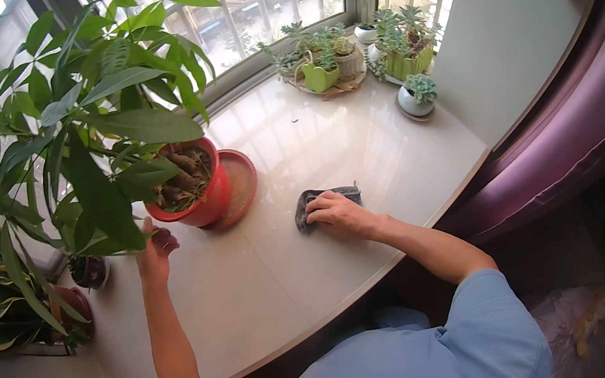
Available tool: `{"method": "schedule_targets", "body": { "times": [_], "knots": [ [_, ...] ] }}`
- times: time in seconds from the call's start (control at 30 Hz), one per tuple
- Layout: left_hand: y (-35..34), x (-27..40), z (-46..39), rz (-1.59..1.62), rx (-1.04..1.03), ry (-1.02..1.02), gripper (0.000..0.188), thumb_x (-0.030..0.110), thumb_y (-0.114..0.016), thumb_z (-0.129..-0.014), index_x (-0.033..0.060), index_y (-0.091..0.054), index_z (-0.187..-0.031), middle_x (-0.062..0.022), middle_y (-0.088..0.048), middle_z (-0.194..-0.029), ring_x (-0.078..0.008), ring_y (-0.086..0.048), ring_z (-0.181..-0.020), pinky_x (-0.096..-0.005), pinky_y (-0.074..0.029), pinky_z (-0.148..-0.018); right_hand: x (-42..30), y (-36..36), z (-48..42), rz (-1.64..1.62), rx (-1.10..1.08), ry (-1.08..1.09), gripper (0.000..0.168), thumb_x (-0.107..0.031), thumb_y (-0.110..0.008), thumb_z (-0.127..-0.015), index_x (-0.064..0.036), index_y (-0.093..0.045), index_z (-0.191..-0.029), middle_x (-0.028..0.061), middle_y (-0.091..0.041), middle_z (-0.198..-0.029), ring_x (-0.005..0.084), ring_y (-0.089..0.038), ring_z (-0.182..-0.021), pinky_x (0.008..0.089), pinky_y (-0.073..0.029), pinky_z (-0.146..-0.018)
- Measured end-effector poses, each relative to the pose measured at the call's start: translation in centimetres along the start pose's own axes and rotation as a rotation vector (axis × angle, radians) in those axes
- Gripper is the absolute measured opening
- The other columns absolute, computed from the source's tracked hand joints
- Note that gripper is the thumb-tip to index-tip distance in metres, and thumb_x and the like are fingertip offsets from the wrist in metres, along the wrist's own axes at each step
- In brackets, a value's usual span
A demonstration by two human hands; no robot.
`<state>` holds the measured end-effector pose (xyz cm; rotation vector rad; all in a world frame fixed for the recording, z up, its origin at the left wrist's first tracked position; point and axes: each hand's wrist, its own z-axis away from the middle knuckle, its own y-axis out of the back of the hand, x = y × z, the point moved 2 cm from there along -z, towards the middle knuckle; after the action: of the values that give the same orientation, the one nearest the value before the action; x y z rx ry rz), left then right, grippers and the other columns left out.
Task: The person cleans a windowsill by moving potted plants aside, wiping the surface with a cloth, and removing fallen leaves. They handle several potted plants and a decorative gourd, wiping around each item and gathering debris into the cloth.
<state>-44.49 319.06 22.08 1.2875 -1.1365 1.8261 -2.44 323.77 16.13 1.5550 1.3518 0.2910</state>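
Observation:
My right hand (342, 215) is closed on a dark grey cloth (303, 212) that lies bunched on the glossy pale window sill (271, 289). To the left, my left hand (157, 250) is raised beside a red plastic plant pot (208, 195) with thick roots and broad green leaves. Its fingers are partly curled and partly behind a leaf, so whether they touch anything cannot be told. The pot overlaps a red saucer (242, 183) and appears to rest partly on its edge.
Potted succulents (322, 76) stand by the window at the back, with a small white succulent pot (415, 103) at the right corner. A snake plant (1, 308) and a small dark pot (91, 270) are at the left. A purple curtain (560, 130) hangs right of the sill.

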Motion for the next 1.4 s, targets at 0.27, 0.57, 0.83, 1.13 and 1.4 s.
{"method": "schedule_targets", "body": {
  "times": [0.27, 0.57, 0.83, 1.13, 1.4],
  "knots": [
    [-0.6, -2.8, 9.4, -0.188, 0.272, 0.038, 0.017, 0.015, -0.057, -0.092, 0.0063, -0.051, -0.078, -0.0061, -0.057, -0.069, -0.0183, -0.056, -0.054, -0.031, -0.048, -0.051, 17.3, 13.4, -3.4, 0.192, 0.558, -0.388, 0.022, -0.001, -0.063, -0.077, -0.006, -0.065, -0.099, 0.0131, -0.059, -0.112, 0.0327, -0.055, -0.103, 0.04, -0.044, -0.091],
    [-9.5, -5.6, 12.0, -0.354, 0.176, 0.094, 0.015, 0.013, -0.056, -0.091, 0.0028, -0.055, -0.08, -0.0064, -0.059, -0.071, -0.0163, -0.058, -0.056, -0.0287, -0.05, -0.056, 23.7, 8.1, -0.9, 0.337, 0.534, -0.599, 0.019, -0.004, -0.062, -0.073, -0.009, -0.062, -0.091, 0.0114, -0.056, -0.111, 0.0322, -0.052, -0.104, 0.0425, -0.043, -0.089],
    [-22.4, -7.9, 4.9, -0.534, -0.243, -0.021, 0.011, 0.01, -0.058, -0.09, -0.0003, -0.059, -0.085, -0.0046, -0.061, -0.075, -0.0117, -0.062, -0.067, -0.0253, -0.05, -0.063, 15.2, 7.3, -2.2, -0.265, 0.045, -0.361, 0.02, -0.011, -0.063, -0.078, -0.006, -0.063, -0.097, 0.0128, -0.061, -0.109, 0.0307, -0.052, -0.109, 0.0388, -0.042, -0.097],
    [-28.7, -10.8, 5.5, -0.688, -0.448, -0.153, 0.014, 0.011, -0.062, -0.088, -0.003, -0.061, -0.088, -0.0078, -0.063, -0.076, -0.0127, -0.06, -0.069, -0.0265, -0.049, -0.065, 25.8, 13.2, -6.6, 0.055, 0.127, -0.935, 0.067, -0.04, -0.065, -0.081, -0.008, -0.043, -0.136, 0.0147, -0.067, -0.107, 0.0328, -0.061, -0.103, 0.0428, -0.047, -0.086],
    [-26.3, -10.9, 7.1, -0.728, -0.375, -0.023, 0.014, 0.011, -0.061, -0.088, -0.0036, -0.061, -0.088, -0.0086, -0.064, -0.075, -0.014, -0.065, -0.07, -0.0262, -0.05, -0.065, 26.4, 10.8, -8.4, 0.101, 0.127, -0.907, 0.057, -0.042, -0.067, -0.077, -0.011, -0.055, -0.124, 0.0145, -0.069, -0.099, 0.0347, -0.063, -0.097, 0.0449, -0.048, -0.084]
  ]
}}
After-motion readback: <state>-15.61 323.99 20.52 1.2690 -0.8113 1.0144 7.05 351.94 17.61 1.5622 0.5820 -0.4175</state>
